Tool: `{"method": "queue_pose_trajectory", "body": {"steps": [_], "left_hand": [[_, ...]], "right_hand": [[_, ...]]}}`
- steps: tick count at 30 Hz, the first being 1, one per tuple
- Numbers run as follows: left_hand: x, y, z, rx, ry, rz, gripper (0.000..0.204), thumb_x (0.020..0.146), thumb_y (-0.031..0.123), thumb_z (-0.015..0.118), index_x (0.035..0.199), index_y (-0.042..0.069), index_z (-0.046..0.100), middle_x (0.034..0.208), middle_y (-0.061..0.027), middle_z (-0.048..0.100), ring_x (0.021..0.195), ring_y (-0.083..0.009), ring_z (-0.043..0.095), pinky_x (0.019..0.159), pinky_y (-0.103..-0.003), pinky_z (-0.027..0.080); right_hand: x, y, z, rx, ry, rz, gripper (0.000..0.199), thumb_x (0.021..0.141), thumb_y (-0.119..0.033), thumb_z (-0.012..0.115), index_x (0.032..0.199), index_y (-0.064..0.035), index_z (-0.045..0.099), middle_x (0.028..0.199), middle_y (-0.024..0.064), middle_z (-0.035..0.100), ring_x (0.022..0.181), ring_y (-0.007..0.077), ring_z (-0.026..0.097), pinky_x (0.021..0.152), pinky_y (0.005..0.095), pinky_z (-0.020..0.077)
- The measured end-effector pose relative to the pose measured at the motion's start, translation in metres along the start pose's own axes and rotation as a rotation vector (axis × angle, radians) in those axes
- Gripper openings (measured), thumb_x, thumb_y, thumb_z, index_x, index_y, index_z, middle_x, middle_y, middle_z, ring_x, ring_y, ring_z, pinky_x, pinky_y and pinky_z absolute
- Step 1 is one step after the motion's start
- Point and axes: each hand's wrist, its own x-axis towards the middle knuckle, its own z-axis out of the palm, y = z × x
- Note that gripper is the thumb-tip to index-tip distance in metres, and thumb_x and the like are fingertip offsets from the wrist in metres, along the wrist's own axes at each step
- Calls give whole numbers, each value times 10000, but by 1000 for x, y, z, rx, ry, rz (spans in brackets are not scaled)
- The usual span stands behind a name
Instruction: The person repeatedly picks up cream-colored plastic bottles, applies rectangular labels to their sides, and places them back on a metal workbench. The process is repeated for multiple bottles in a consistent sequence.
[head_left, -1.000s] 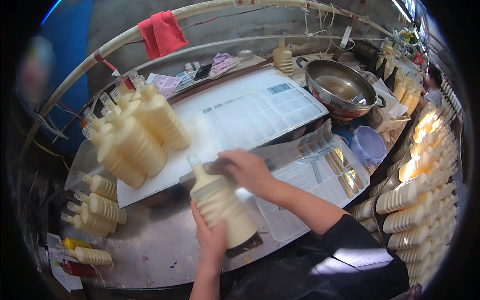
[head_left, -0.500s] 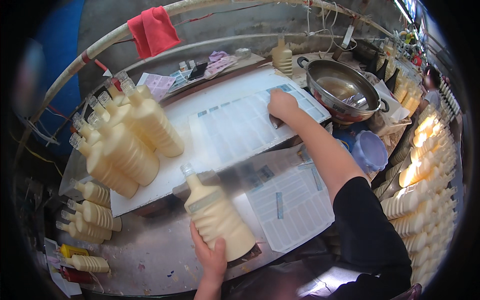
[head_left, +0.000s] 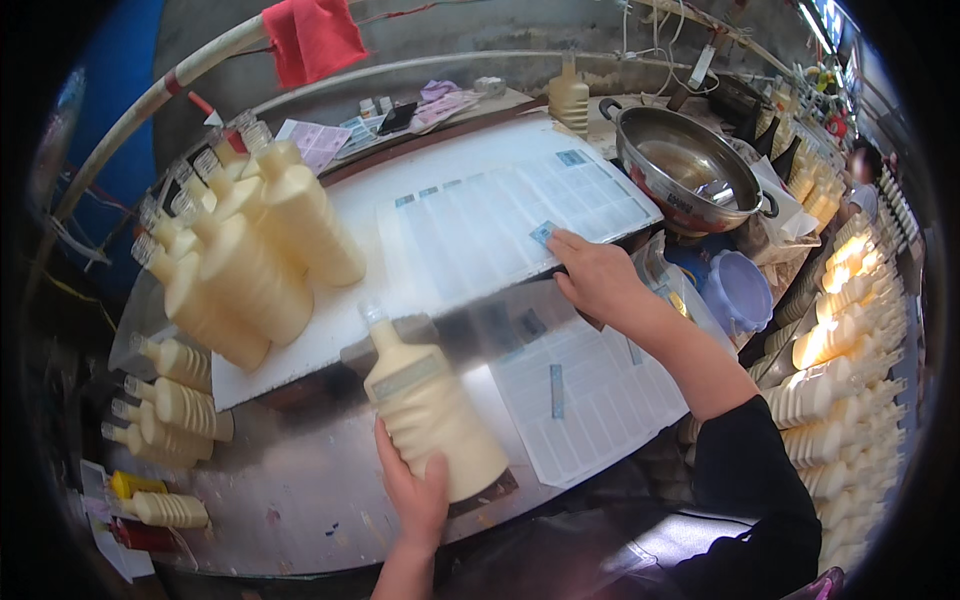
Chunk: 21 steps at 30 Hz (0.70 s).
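My left hand (head_left: 414, 492) is wrapped round the lower left side of a cream bottle (head_left: 437, 432). The bottle leans slightly, has a clear threaded neck and carries a pale grey-green strip on its shoulder. At the near edge of the white board, my right hand (head_left: 603, 278) pinches a small blue decal (head_left: 543, 233) between its fingertips. Part of a dark brown flat piece shows under the same palm, mostly hidden. Beneath that hand lies a translucent decal sheet (head_left: 480, 230) with a few blue pieces left along its edges.
Several cream bottles (head_left: 255, 265) stand on the board's left end. A second sheet (head_left: 590, 400) lies on the metal table (head_left: 290, 520). A steel pan of liquid (head_left: 690, 165) and a purple bowl (head_left: 738, 290) sit at right, beside rows of bottles (head_left: 830, 400).
My right hand has moved from the sheet's far part toward me and now has a blue decal at its fingertips. My left hand still holds the bottle in nearly the same place.
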Motion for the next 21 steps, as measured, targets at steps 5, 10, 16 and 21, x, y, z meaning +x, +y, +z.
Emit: {"method": "queue_pose_trajectory", "body": {"steps": [5,10,16,21], "left_hand": [[-7,1,-1,74,33,-36,848,992,381,648,1620,24,204,1514,-218,424,1332,-303,482,1134,-428,380],[-29,-18,-8,147,85,27,747,857,86,697,1530,-13,388,1455,-223,489,1334,-349,506,1147,-456,395],[-42,-9,-13,79,78,-12,733,849,114,716,1501,-28,412,1464,-212,503,1343,-319,510,1161,-448,386],[-35,-8,-16,-171,2,-40,740,862,98,693,1520,-21,374,1485,-194,479,1359,-288,482,1170,-436,368]], "right_hand": [[-8,9,27,-145,207,-58,317,828,-53,660,1144,-51,645,1195,122,704,866,328,724,721,406,591],[-16,16,14,-9,358,-199,80,868,-108,702,937,-67,703,916,82,725,807,290,719,700,361,573],[-45,-77,-14,835,-160,294,151,905,-21,682,1009,-42,788,935,48,781,815,126,719,709,267,549],[-88,-153,-21,503,75,-723,300,743,-89,728,1041,-121,709,1153,59,735,758,215,735,585,339,570]]}}
